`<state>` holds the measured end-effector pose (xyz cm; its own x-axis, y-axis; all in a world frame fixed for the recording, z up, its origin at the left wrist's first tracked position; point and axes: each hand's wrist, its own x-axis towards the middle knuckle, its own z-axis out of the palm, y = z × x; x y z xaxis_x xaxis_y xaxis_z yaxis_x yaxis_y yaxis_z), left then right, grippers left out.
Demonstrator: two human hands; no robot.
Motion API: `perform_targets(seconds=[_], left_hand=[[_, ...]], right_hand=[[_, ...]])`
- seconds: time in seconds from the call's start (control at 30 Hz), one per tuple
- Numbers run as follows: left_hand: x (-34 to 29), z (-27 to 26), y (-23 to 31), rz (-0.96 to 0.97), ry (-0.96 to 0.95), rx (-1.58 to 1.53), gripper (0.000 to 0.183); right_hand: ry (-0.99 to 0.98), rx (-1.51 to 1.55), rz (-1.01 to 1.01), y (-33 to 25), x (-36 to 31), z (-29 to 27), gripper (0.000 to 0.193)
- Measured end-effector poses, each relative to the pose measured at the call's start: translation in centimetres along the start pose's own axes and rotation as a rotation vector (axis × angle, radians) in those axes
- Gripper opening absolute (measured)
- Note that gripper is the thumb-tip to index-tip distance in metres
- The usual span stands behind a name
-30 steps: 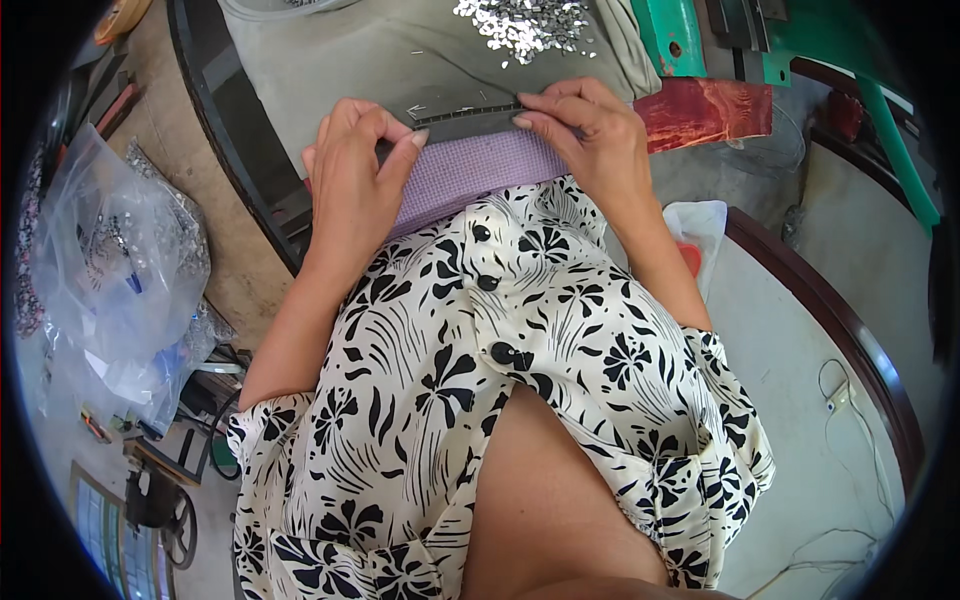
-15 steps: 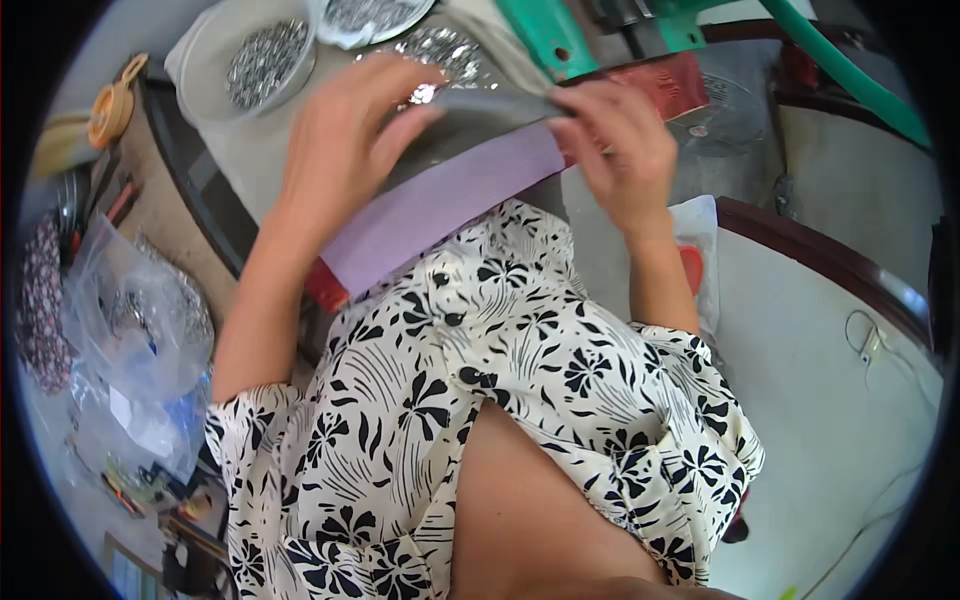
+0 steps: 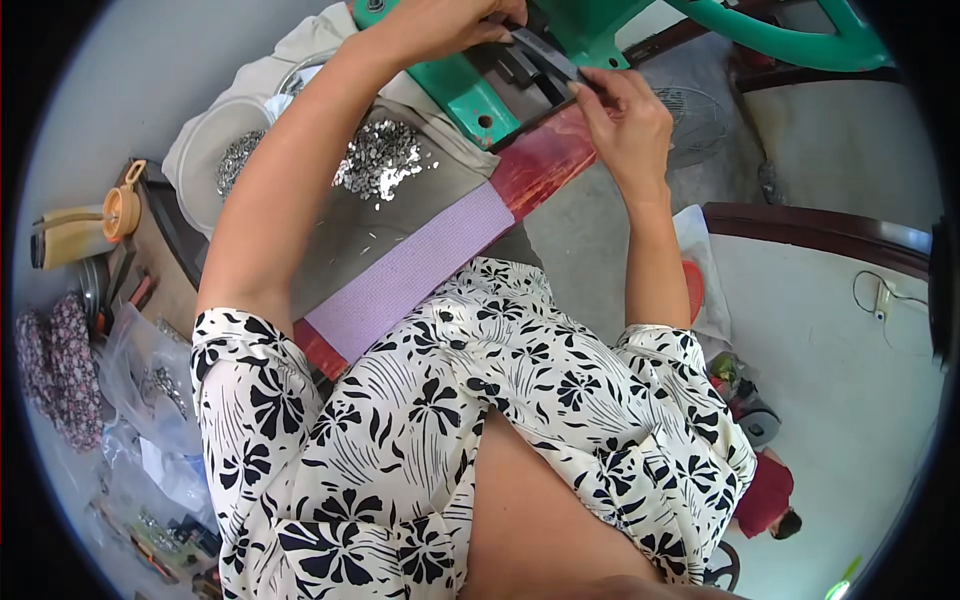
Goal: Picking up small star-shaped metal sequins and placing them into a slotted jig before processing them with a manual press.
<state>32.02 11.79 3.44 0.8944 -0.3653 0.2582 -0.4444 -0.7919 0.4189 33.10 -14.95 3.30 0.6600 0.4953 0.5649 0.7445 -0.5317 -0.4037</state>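
A narrow dark grey strip [image 3: 548, 54] spans the gap between my hands, slanting down to the right at the green metal machine [image 3: 462, 98]. My left hand [image 3: 470, 25] pinches its upper end, partly cut off by the picture's top edge. At the lower end, my right hand [image 3: 630, 118] has thumb and fingers closed on it. Below the hands, close to my body, runs a long red board [image 3: 548, 160] with a lilac textured mat [image 3: 415, 268] on its middle. Small shiny metal pieces [image 3: 385, 160] lie in a loose pile beside my left forearm.
A white tub [image 3: 205, 150] of metal pieces stands behind my left forearm. Farther left are an orange tape-like roll [image 3: 122, 213] and clear plastic bags [image 3: 150, 390]. A green curved handle [image 3: 790, 45] arches at the upper right. Another person [image 3: 768, 500] is at the lower right.
Both hands have moved away from my body with the dark strip, up to the green machine. The lilac mat and metal pile show more fully, and more of the machine has come into view.
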Motion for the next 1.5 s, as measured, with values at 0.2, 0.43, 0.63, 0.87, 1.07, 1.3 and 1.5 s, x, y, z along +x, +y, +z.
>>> perform_targets(seconds=[0.2, 0.43, 0.63, 0.87, 1.07, 1.3, 1.5], left_hand=[[0.1, -1.0, 5.3, 0.18, 0.078, 0.1, 0.019], [1.1, -2.0, 7.5, 0.171, 0.02, 0.137, 0.015], [-1.6, -1.4, 8.2, 0.193, 0.063, 0.507, 0.036], [-4.5, 1.2, 9.3, 0.056, 0.251, 0.598, 0.05], [-4.3, 1.9, 9.8, 0.016, 0.32, 0.587, 0.049], [-4.4, 3.2, 9.4, -0.015, 0.454, 0.575, 0.041], [-4.3, 4.0, 9.4, -0.049, 0.517, 0.524, 0.044]], right_hand=[[-0.063, -0.045, 0.091, -1.7, -2.4, -4.1, 0.02], [-0.017, -0.026, 0.151, -2.1, -4.0, -4.9, 0.018], [0.036, 0.023, -0.023, -3.0, -1.9, -2.4, 0.019], [-0.128, 0.623, 0.243, 0.3, -0.8, -0.6, 0.027], [-0.114, 0.455, 0.082, 4.6, 3.6, 2.3, 0.028], [-0.454, 0.71, 0.255, 5.1, 5.7, 3.2, 0.031], [-0.271, 0.685, 0.207, 5.3, 5.5, 4.5, 0.025]])
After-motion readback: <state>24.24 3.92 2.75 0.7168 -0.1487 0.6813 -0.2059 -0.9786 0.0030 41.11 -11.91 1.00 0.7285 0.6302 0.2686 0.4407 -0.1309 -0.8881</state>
